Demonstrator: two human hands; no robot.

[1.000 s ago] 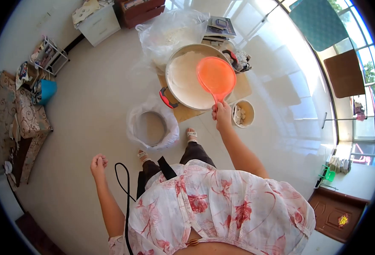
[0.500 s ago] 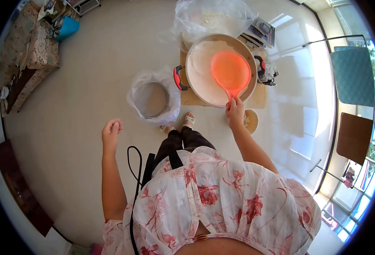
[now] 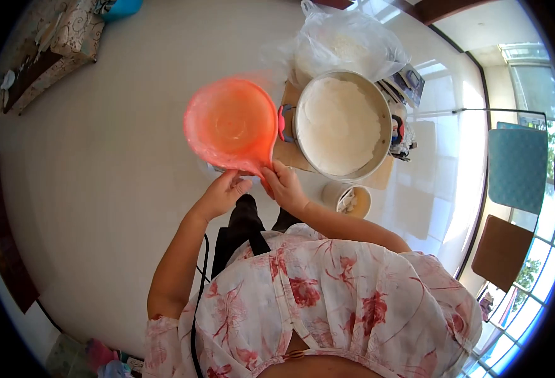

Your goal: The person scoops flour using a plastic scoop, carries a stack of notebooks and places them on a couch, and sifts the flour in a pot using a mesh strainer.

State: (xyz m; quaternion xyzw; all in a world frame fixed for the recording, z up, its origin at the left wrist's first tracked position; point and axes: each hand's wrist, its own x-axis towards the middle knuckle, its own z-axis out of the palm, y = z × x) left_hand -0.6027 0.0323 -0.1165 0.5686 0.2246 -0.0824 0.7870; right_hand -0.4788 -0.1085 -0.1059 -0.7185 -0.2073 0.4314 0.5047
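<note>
A translucent orange dipper [image 3: 232,123] is raised to the left of the wide pan, in front of my body. My right hand [image 3: 285,188] is wrapped round its handle. My left hand [image 3: 222,194] is closed at the near edge of its bowl, beside the handle, thumb and fingers against it. A pale dusting coats the dipper's rim; how much it holds is unclear. The dipper covers nearly all of the bag-lined container below it. White powder, flour-like, fills the wide two-handled pan [image 3: 385,148] on the right.
Behind the pan sits a clear plastic bag [image 3: 353,44] with pale contents. A small tub [image 3: 363,203] with whitish pieces stands near the pan's front edge. The pan rests on a tan board [image 3: 378,174]. Boxes [image 3: 409,82] lie to the right, and chairs [image 3: 518,167] stand by the window.
The orange dipper has moved left from over the pan to above the bag-lined container, held in my right hand. My left hand has come in from the left to the dipper.
</note>
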